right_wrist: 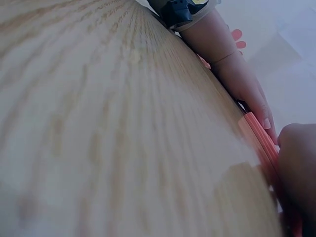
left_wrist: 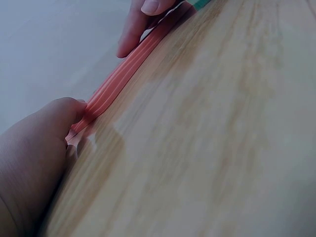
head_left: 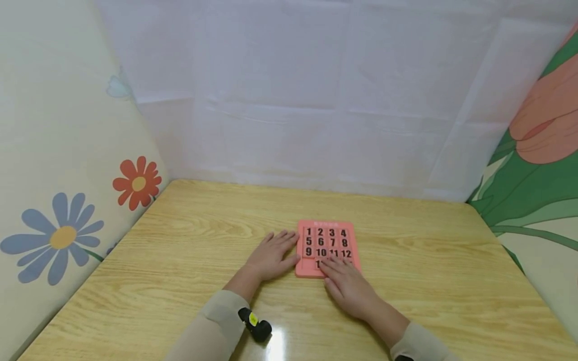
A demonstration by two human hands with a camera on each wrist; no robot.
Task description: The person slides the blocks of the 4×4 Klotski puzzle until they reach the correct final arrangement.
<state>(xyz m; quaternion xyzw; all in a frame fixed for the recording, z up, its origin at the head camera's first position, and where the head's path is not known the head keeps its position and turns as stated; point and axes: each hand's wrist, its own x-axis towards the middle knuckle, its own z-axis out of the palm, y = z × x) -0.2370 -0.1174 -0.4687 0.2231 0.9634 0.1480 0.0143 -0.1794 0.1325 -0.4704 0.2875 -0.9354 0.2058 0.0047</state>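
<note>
A pink number slide puzzle [head_left: 307, 265] lies flat on the table. Its black-numbered tiles read 1 to 12 in the upper three rows, and the bottom row's left slot has no tile. My left hand [head_left: 273, 256] lies along the puzzle's left side, thumb and fingertips at the frame. Fingers of my right hand [head_left: 351, 289] rest over the bottom row and hide most of its tiles. The left wrist view shows the puzzle's ridged side [left_wrist: 116, 81] beside the left thumb [left_wrist: 71, 111]. In the right wrist view, the right hand [right_wrist: 298, 173] partly covers the puzzle's edge [right_wrist: 261, 136].
The wood-grain table [head_left: 189, 260] extends around the puzzle. Behind it hangs a white cloth [head_left: 289, 110]. Flower-patterned panels stand at the left [head_left: 67, 150] and right [head_left: 542, 200]. A black wrist device [head_left: 256, 326] sits on the left sleeve.
</note>
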